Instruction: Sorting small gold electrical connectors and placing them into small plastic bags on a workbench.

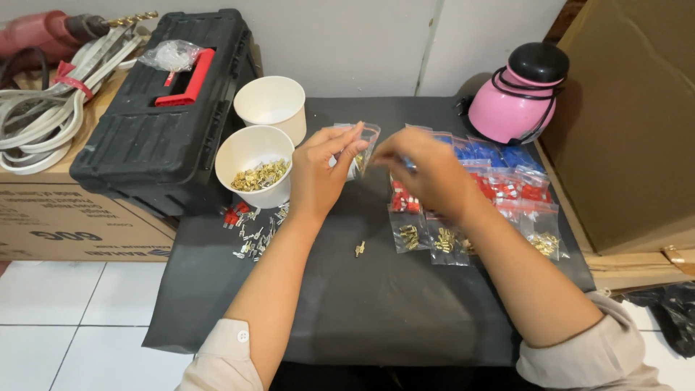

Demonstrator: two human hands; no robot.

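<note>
- A small clear bag (364, 148) is held upright above the black mat (362, 304), near the mat's far middle, between the two hands.
- The bag is pinched at its left edge by the fingers of the left hand (318, 177); a few brass terminals are seen inside it.
- The right hand (427, 170) is raised just beside the bag, fingers curled together toward its top; whether anything is clamped in them cannot be told.
- One loose brass terminal (359, 249) is lying on the mat, below the hands and apart from them.
- To the right, partly covered by the right hand and forearm, a spread of filled bags (507, 192) is laid out: blue pieces at the back, red in the middle, brass in the front row.
- To the left, a paper cup (253, 163) holding brass terminals is set on the mat; a second paper cup (271, 105) is standing behind it, touching it, with nothing seen inside.
- A scatter of red and silver terminals (253, 228) is lying in front of the filled cup.
- A black toolbox (156, 134) with a red handle is placed left of the cups, on a cardboard box (65, 224); a crumpled clear bag rests on its lid.
- White cables (43, 116) and a red drill (65, 29) are noted at far left.
- A pink appliance (517, 94) with a black lid is standing at the mat's far right corner.
</note>
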